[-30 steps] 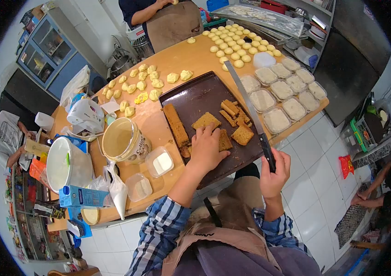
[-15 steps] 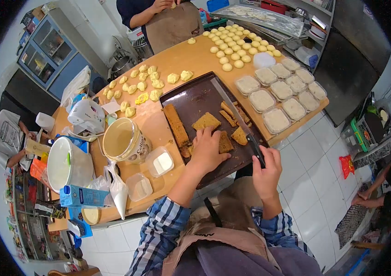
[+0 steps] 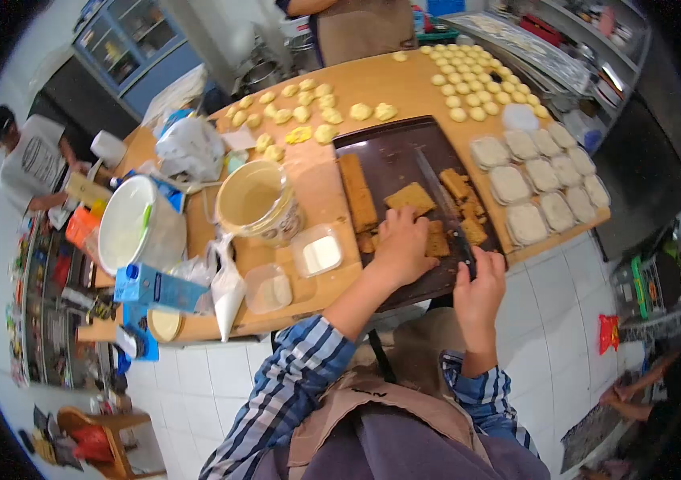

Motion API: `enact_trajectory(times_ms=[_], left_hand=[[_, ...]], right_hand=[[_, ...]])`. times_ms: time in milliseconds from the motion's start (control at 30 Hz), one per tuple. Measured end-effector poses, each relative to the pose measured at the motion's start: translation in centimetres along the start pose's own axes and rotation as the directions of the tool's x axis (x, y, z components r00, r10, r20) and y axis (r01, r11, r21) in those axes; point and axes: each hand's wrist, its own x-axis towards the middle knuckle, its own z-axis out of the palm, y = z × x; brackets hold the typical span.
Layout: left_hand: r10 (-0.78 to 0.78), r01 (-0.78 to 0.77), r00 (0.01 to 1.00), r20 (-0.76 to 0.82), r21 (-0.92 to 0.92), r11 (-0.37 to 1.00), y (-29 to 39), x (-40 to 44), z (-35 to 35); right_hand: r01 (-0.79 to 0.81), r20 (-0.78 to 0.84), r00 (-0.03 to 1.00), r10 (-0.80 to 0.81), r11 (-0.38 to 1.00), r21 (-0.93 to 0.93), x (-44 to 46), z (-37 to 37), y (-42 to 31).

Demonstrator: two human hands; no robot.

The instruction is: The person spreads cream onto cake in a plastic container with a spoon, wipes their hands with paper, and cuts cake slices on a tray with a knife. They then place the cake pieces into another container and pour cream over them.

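A dark baking tray [image 3: 380,148] holds brown sponge cake. My right hand [image 3: 480,292] is closed around the black handle of a long knife [image 3: 440,188], whose blade points away from me over the tray. My left hand [image 3: 401,248] lies over the cake pieces, its fingertips against a square piece of cake [image 3: 410,198] and its thumb by a smaller piece [image 3: 437,240]. The palm hides part of the cake beneath. To the left lies a long cake strip [image 3: 357,192]. Right of the blade are cut chunks of cake [image 3: 457,184].
Lidded tubs [image 3: 526,225] line the table's right edge, with dough balls [image 3: 476,80] behind. Rougher dough lumps [image 3: 326,133] lie back left. A bucket [image 3: 257,200], piping bag [image 3: 228,288], carton [image 3: 156,286] and white tub [image 3: 142,228] stand left. Other people are at the back and sides.
The view has shifted, so the table sits further right. The knife blade has moved beside the cut chunks, which lie closer together on its right. My left hand stays on the cake.
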Motion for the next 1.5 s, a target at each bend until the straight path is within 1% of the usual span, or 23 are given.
enact_trajectory(times_ms=[33,67,133,233,300,333,400,567,667,700,767,900,967,1100,1167,1267,1300,1367,1400,1467,1500], left_hand=[[-0.008,0.008,1.0,0.008,-0.004,1.0,-0.1,-0.1,0.0],[-0.004,0.004,1.0,-0.017,-0.004,1.0,-0.2,-0.3,0.3],[0.022,-0.023,0.998,-0.065,-0.006,1.0,-0.2,-0.5,0.4],[0.002,-0.002,1.0,0.011,-0.013,1.0,0.0,-0.8,-0.5],[-0.001,0.001,1.0,0.026,-0.002,1.0,0.0,-0.9,-0.6],[-0.003,0.004,0.999,0.037,-0.004,1.0,0.1,-0.9,-0.7],[-0.02,0.019,0.998,0.065,0.016,1.0,0.2,-0.9,-0.7],[-0.004,0.004,1.0,0.022,0.003,1.0,0.0,-0.7,-0.1],[-0.012,0.013,1.0,0.018,-0.018,1.0,0.2,-1.1,-0.7],[-0.001,0.001,1.0,-0.015,-0.022,1.0,0.2,-1.3,-0.8],[0.017,-0.019,0.997,-0.078,-0.029,0.999,0.1,-1.7,-0.9],[0.01,-0.016,0.995,-0.102,-0.066,0.998,0.1,-2.2,-1.5],[0.032,-0.045,0.993,-0.113,-0.11,0.993,-0.1,-2.4,-1.4],[0.016,-0.035,0.997,-0.08,-0.246,0.969,-0.2,-2.6,-1.3],[0.029,-0.052,0.996,-0.082,-0.295,0.954,-0.4,-2.7,-1.4],[0.074,-0.125,0.985,-0.159,-0.344,0.93,-1.0,-3.2,-1.6],[0.067,-0.126,0.986,-0.151,-0.423,0.897,-1.2,-3.4,-1.8],[0.055,-0.122,0.99,-0.132,-0.572,0.811,-1.6,-3.9,-2.3],[0.045,-0.11,0.991,-0.124,-0.588,0.801,-1.5,-4.3,-2.9],[0.021,-0.085,0.994,-0.109,-0.62,0.78,-1.0,-5.3,-4.3],[0.019,-0.096,0.992,-0.126,-0.642,0.761,-1.1,-5.7,-4.3]], right_hand=[[0.006,-0.001,1.0,-0.006,1.0,-0.021,0.1,0.0,-0.1],[-0.046,0.04,0.998,0.046,0.999,0.006,0.1,0.0,-0.2],[-0.041,0.051,0.998,0.04,0.999,0.005,0.0,0.0,-0.4],[-0.029,0.046,0.998,0.03,0.999,-0.016,0.0,0.2,-0.3],[-0.01,0.04,0.999,0.011,1.0,-0.029,-0.1,0.3,-0.3],[-0.046,0.051,0.998,0.048,0.998,-0.04,-0.2,0.4,-0.4],[-0.046,0.058,0.997,0.051,0.995,-0.084,-0.3,0.6,-0.3],[-0.019,0.076,0.997,0.032,0.985,-0.17,-0.4,0.5,-0.5],[0.014,0.034,0.999,-0.009,0.987,-0.157,-0.2,0.1,-0.7],[0.021,0.019,1.0,-0.019,0.989,-0.147,-0.1,-0.1,-0.8],[0.061,-0.027,0.998,-0.064,0.993,-0.1,0.1,-0.2,-1.0],[0.11,-0.09,0.99,-0.106,0.993,0.034,0.1,-0.5,-1.8],[0.073,-0.04,0.997,-0.068,0.987,0.14,0.0,-0.3,-2.0],[-0.04,0.066,0.998,0.021,0.952,0.303,-0.3,-0.1,-2.5],[-0.048,0.07,0.997,0.026,0.943,0.33,-0.2,-0.2,-2.6],[-0.017,0.047,0.999,0.001,0.938,0.345,0.0,-0.4,-2.6],[0.0,0.034,0.999,-0.012,0.939,0.345,0.1,-0.4,-2.6],[-0.106,0.108,0.992,0.062,0.875,0.472,0.1,-0.2,-2.6],[-0.159,0.15,0.984,0.093,0.834,0.529,0.1,0.0,-2.6],[-0.289,0.263,0.954,0.146,0.682,0.672,-0.1,0.4,-2.7],[-0.354,0.325,0.932,0.159,0.591,0.725,-0.1,0.5,-2.9]])
